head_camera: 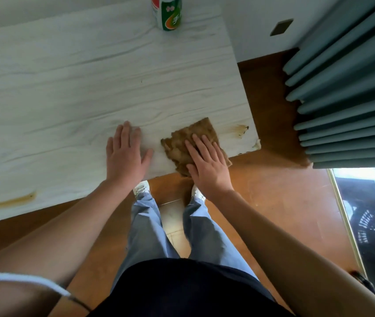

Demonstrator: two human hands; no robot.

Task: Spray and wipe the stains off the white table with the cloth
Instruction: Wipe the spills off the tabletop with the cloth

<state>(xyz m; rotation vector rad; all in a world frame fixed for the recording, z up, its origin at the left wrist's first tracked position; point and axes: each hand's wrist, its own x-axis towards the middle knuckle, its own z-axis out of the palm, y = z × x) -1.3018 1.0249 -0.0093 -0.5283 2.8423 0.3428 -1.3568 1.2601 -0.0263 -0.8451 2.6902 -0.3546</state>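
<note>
light: soft daylight, right | shadows: faint | edges: wide-angle bowed, slightly soft

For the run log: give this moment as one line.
right hand flat on cloth | left hand flat on table | stain right of cloth

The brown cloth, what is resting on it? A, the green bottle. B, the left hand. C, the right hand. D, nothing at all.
C: the right hand lies flat on the brown cloth, while the left hand rests on the bare white table beside it and the green bottle stands far off.
</note>
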